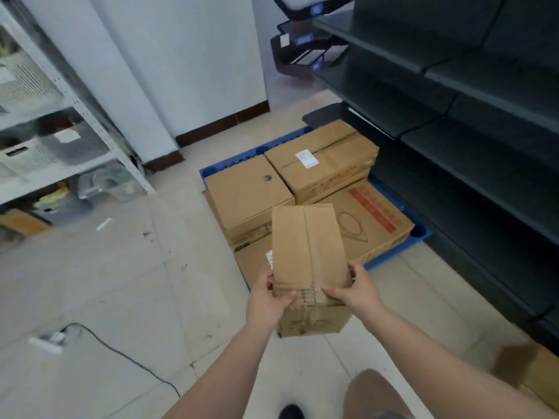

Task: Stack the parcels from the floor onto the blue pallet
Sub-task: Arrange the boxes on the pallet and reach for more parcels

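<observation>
I hold a long brown cardboard parcel in the air, its far end over the near edge of the stack. My left hand grips its near left corner, thumb on top. My right hand grips the near right corner the same way. The blue pallet lies on the floor ahead and carries several brown parcels: a square one at the left, a labelled one at the back, and a flat one with red print at the right.
Dark empty shelving runs along the right, close to the pallet. A white metal rack with bins stands at the left. A power strip with a black cable lies on the tiled floor. Another brown box sits at the lower right.
</observation>
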